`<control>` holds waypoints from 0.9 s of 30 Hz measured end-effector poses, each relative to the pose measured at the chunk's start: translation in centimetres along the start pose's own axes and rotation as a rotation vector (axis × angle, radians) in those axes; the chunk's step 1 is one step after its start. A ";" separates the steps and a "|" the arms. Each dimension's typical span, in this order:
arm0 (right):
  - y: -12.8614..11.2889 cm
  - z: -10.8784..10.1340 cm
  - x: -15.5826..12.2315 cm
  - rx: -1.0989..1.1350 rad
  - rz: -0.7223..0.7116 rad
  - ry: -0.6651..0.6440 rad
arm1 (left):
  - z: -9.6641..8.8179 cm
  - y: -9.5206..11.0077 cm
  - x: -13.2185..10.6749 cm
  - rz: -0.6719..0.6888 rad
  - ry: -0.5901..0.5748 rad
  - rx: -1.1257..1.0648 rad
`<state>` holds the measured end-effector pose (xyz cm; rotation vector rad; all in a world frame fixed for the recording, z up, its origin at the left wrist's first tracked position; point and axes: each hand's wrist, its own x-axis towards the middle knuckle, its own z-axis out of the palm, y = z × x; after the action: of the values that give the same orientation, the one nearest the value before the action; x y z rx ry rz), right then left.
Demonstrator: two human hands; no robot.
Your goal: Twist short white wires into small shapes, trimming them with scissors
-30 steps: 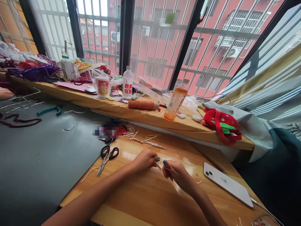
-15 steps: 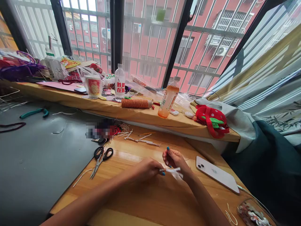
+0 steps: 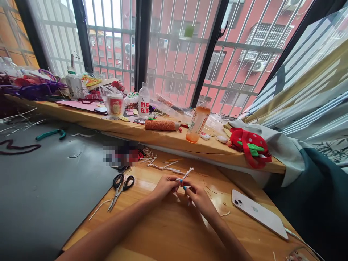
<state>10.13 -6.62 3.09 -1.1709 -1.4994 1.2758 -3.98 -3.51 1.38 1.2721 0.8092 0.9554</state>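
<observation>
My left hand point(image 3: 167, 185) is closed in a pinch on a small bundle of white cord point(image 3: 188, 173), whose loose ends point up and away from me. My right hand point(image 3: 198, 197) meets it from the other side, its blue-nailed thumb and finger closed at the near end of the bundle. A thin brown thread point(image 3: 213, 191) curves over the wooden table just right of the hands. More white cord pieces point(image 3: 165, 167) lie beyond the fingers. Black-handled scissors point(image 3: 119, 188) rest partly spread at the left.
A white phone point(image 3: 258, 212) with a cable lies on the right. On the sill stand an orange drink bottle point(image 3: 196, 125), a water bottle point(image 3: 143, 105) and a spool of orange-brown thread point(image 3: 161, 125). Teal pliers point(image 3: 51, 134) lie on the grey surface.
My right hand has come down and left to join the left hand at the white cord. The cord's loose ends have swung from pointing right to pointing up. The view has shifted slightly.
</observation>
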 end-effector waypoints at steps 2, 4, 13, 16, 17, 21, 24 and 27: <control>0.2 0.2 -0.2 -0.161 -0.016 -0.002 | -0.2 0.0 0.1 0.010 0.021 0.041; 0.6 0.5 -0.5 -0.335 -0.047 0.019 | -0.4 0.0 0.2 0.034 0.064 0.122; -0.6 0.2 -1.3 -1.356 -0.539 0.020 | -1.5 0.4 0.0 0.213 0.008 0.837; -1.9 -1.0 -1.3 -1.366 -0.653 -0.029 | -1.1 0.4 -0.7 0.341 -0.175 1.036; -2.1 -1.4 -1.3 -1.335 -0.654 -0.037 | -0.9 0.4 -0.9 0.368 -0.247 1.046; -2.0 -3.0 -0.8 -1.032 -0.495 -0.133 | 0.2 0.1 -1.7 0.326 -0.456 0.794; -1.1 -3.0 -0.4 -0.714 -0.345 -0.184 | 0.9 0.1 -1.8 0.212 -0.428 0.472; -0.3 -1.9 -0.2 -0.514 -0.271 -0.102 | 1.0 0.5 -1.5 0.129 -0.261 0.191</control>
<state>11.95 -6.43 3.66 -1.1726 -2.0599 0.7979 -3.74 -5.29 1.98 1.5932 0.6306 0.8058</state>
